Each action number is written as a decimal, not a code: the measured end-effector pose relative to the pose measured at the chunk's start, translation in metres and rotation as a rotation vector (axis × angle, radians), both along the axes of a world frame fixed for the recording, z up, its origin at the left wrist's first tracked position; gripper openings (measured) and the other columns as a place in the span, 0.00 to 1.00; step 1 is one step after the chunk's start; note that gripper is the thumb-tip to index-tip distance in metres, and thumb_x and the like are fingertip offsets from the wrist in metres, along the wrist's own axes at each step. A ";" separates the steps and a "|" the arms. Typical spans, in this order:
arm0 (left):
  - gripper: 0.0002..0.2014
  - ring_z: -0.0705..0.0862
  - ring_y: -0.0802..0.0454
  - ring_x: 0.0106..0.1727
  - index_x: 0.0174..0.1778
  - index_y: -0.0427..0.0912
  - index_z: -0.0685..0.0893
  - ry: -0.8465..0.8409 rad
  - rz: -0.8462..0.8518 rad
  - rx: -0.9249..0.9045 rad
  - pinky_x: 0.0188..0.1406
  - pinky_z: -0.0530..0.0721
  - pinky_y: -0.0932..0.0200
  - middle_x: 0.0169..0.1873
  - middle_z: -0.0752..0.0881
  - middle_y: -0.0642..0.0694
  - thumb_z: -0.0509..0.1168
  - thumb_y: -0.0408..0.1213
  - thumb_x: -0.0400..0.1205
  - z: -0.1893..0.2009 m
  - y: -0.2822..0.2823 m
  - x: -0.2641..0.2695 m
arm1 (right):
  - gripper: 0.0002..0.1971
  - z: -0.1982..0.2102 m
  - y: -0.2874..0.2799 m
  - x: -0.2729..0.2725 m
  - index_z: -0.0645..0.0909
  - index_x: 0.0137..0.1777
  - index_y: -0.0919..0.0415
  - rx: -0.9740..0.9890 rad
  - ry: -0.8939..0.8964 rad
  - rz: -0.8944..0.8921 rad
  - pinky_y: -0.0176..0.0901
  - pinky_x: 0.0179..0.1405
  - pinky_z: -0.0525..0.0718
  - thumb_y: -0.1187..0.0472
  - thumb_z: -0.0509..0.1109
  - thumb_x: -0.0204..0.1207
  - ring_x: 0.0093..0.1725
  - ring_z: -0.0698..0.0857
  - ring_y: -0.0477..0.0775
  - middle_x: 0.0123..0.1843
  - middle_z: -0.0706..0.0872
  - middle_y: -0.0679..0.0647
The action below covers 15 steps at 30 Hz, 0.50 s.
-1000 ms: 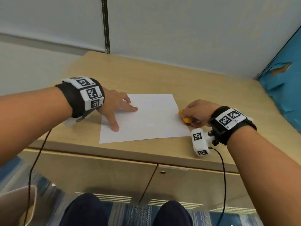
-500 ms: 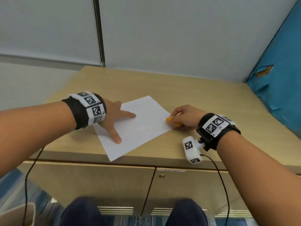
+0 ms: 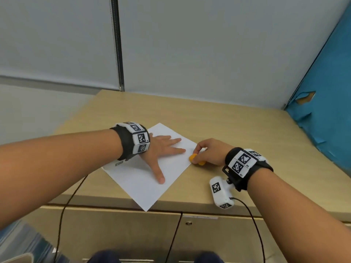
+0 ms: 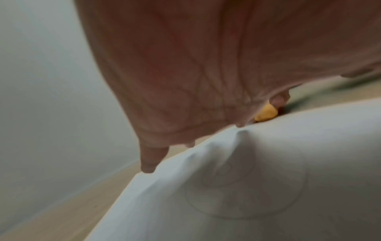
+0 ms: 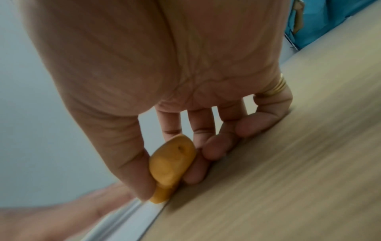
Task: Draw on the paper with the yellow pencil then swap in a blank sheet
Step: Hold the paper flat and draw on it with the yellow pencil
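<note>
A white paper (image 3: 140, 179) lies diagonally on the wooden desk (image 3: 237, 130), one corner hanging over the front edge. My left hand (image 3: 167, 149) presses flat on it with fingers spread. In the left wrist view the paper (image 4: 268, 179) shows faint pencilled circles and puckers under the fingers. My right hand (image 3: 209, 151) rests on the desk at the sheet's right edge. It pinches the short, chunky yellow pencil (image 3: 193, 158) between thumb and fingers. In the right wrist view the yellow pencil (image 5: 171, 164) touches the paper's edge (image 5: 132, 216).
A grey wall (image 3: 190, 54) stands behind the desk and a torn blue panel (image 3: 326, 111) closes the right side. Cabinet doors (image 3: 114, 234) sit below the front edge. Black cables (image 3: 62, 215) hang from both wrists.
The sheet has turned under my left hand from square with the desk to diagonal, a corner now past the front edge. My right hand keeps the yellow pencil at the sheet's right edge.
</note>
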<state>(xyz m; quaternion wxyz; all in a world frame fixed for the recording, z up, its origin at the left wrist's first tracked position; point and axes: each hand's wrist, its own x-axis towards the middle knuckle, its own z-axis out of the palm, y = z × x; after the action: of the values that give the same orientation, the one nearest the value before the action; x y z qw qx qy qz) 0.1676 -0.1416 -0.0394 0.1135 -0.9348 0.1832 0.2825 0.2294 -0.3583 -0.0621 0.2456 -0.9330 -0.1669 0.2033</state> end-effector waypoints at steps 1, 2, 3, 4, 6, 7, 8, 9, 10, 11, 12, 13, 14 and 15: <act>0.65 0.30 0.43 0.87 0.82 0.71 0.29 0.009 -0.013 0.017 0.80 0.41 0.21 0.84 0.24 0.57 0.72 0.75 0.64 -0.005 -0.001 0.005 | 0.14 -0.001 -0.002 0.003 0.91 0.53 0.56 0.021 0.024 -0.009 0.41 0.44 0.82 0.49 0.84 0.72 0.43 0.86 0.48 0.40 0.91 0.47; 0.66 0.28 0.42 0.86 0.82 0.70 0.27 0.022 -0.020 0.028 0.78 0.39 0.22 0.83 0.23 0.55 0.73 0.74 0.65 -0.011 -0.003 0.009 | 0.14 -0.002 -0.005 0.006 0.91 0.52 0.57 0.050 0.056 -0.024 0.41 0.43 0.82 0.49 0.83 0.72 0.41 0.86 0.49 0.38 0.91 0.47; 0.67 0.26 0.41 0.85 0.82 0.68 0.26 0.035 -0.019 0.030 0.78 0.37 0.23 0.83 0.22 0.54 0.75 0.72 0.65 -0.015 -0.004 0.012 | 0.14 -0.004 -0.008 0.009 0.90 0.51 0.57 0.085 0.096 -0.046 0.40 0.39 0.81 0.50 0.83 0.73 0.39 0.86 0.50 0.37 0.90 0.48; 0.68 0.25 0.41 0.84 0.81 0.67 0.25 0.042 -0.015 0.025 0.78 0.36 0.24 0.82 0.21 0.54 0.76 0.70 0.66 -0.019 -0.005 0.014 | 0.12 -0.005 -0.011 0.011 0.89 0.50 0.58 0.133 0.143 -0.076 0.40 0.35 0.80 0.51 0.82 0.74 0.36 0.85 0.51 0.36 0.89 0.49; 0.70 0.23 0.41 0.83 0.80 0.69 0.23 0.040 -0.009 0.007 0.77 0.35 0.24 0.81 0.19 0.55 0.77 0.70 0.63 -0.025 -0.005 0.016 | 0.10 -0.007 -0.014 0.014 0.85 0.49 0.58 0.236 0.219 -0.139 0.41 0.30 0.76 0.53 0.79 0.78 0.32 0.81 0.50 0.34 0.86 0.51; 0.71 0.22 0.42 0.83 0.79 0.71 0.23 0.036 -0.004 -0.003 0.77 0.35 0.24 0.81 0.19 0.56 0.78 0.71 0.61 -0.029 -0.003 0.017 | 0.09 -0.007 -0.014 0.015 0.84 0.50 0.58 0.260 0.232 -0.156 0.41 0.30 0.75 0.54 0.78 0.80 0.30 0.80 0.50 0.33 0.85 0.52; 0.72 0.22 0.43 0.83 0.78 0.72 0.22 0.031 0.000 -0.014 0.76 0.36 0.23 0.80 0.18 0.58 0.78 0.72 0.59 -0.033 -0.001 0.018 | 0.09 -0.008 -0.014 0.016 0.84 0.50 0.58 0.256 0.224 -0.159 0.41 0.31 0.76 0.54 0.77 0.81 0.29 0.81 0.49 0.33 0.86 0.52; 0.73 0.21 0.44 0.83 0.77 0.74 0.22 0.030 0.006 -0.028 0.76 0.35 0.22 0.80 0.18 0.59 0.78 0.73 0.57 -0.037 0.001 0.020 | 0.10 -0.008 -0.013 0.016 0.84 0.51 0.58 0.229 0.205 -0.151 0.41 0.32 0.78 0.53 0.77 0.81 0.30 0.82 0.49 0.34 0.87 0.52; 0.73 0.21 0.46 0.82 0.76 0.76 0.22 0.031 0.015 -0.041 0.75 0.35 0.22 0.79 0.18 0.61 0.78 0.74 0.55 -0.040 0.003 0.021 | 0.11 -0.009 -0.012 0.016 0.84 0.52 0.59 0.197 0.184 -0.138 0.42 0.34 0.80 0.52 0.77 0.80 0.31 0.82 0.49 0.35 0.88 0.52; 0.73 0.20 0.47 0.82 0.74 0.78 0.21 0.031 0.023 -0.049 0.74 0.34 0.21 0.79 0.18 0.62 0.78 0.75 0.53 -0.042 0.004 0.022 | 0.12 -0.009 -0.010 0.016 0.85 0.53 0.61 0.172 0.166 -0.127 0.42 0.35 0.80 0.52 0.77 0.80 0.32 0.83 0.50 0.36 0.88 0.53; 0.73 0.20 0.48 0.82 0.72 0.80 0.21 0.029 0.025 -0.054 0.73 0.33 0.20 0.78 0.17 0.64 0.78 0.76 0.51 -0.042 0.004 0.022 | 0.14 -0.009 -0.008 0.015 0.84 0.55 0.63 0.154 0.152 -0.119 0.43 0.36 0.81 0.52 0.77 0.80 0.32 0.83 0.50 0.36 0.88 0.53; 0.73 0.20 0.49 0.82 0.71 0.82 0.21 0.029 0.028 -0.062 0.73 0.33 0.19 0.77 0.17 0.65 0.77 0.77 0.49 -0.043 0.005 0.022 | 0.15 -0.009 -0.006 0.014 0.84 0.56 0.64 0.130 0.136 -0.107 0.44 0.37 0.82 0.53 0.77 0.80 0.33 0.82 0.51 0.37 0.88 0.53; 0.73 0.20 0.50 0.82 0.71 0.82 0.21 0.027 0.031 -0.068 0.72 0.33 0.18 0.77 0.17 0.65 0.77 0.77 0.49 -0.044 0.005 0.022 | 0.14 -0.007 -0.004 0.012 0.84 0.56 0.64 0.090 0.102 -0.082 0.44 0.38 0.83 0.53 0.77 0.80 0.33 0.83 0.52 0.37 0.88 0.53; 0.73 0.20 0.49 0.82 0.72 0.82 0.22 0.025 0.034 -0.072 0.72 0.32 0.18 0.78 0.17 0.65 0.77 0.77 0.49 -0.044 0.005 0.021 | 0.13 -0.005 -0.001 0.010 0.84 0.56 0.63 0.034 0.048 -0.044 0.45 0.40 0.83 0.54 0.77 0.80 0.35 0.83 0.52 0.39 0.88 0.52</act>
<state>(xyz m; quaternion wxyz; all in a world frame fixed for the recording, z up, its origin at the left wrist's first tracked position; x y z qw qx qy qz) 0.1891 -0.1366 -0.0836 0.0728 -0.9376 0.1787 0.2894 0.2396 -0.3592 -0.0674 0.2697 -0.9270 -0.1438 0.2173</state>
